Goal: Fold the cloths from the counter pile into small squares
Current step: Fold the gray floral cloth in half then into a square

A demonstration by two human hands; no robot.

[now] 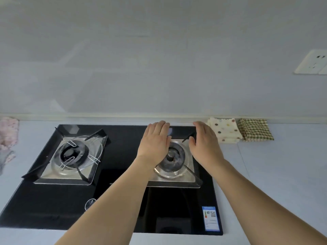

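Both hands reach forward over the right burner [170, 157] of the black hob [113, 197]. Left hand [155, 140] is flat, palm down, fingers straight and together. Right hand [205, 141] is turned on edge, fingers relaxed and extended. Neither holds anything; both hang free above the hob, apart from every cloth.

Two folded cloths sit on the tabletop [276, 174] at about 2 o'clock from the hands, against the back ledge. The dotted cloth [223, 129] is a small cream square, stacked in layers. The check cloth [254, 129] lies just beside it on the right, the two seemingly touching edge to edge. Judged: these are finished pieces, parked at the back to keep them off the hob and out of the working space.

The pile [8, 137], pink and rumpled, lies at 9 o'clock, at the frame's far left edge, partly cut off. It is well apart from the hands.

Judged: with hands bare and released, the person is between cloths; the next piece would have to come from the left pile. Reaching across the burner grates risks a snag if cloth drags low.

A wall socket [312, 62] shows at 1 o'clock.
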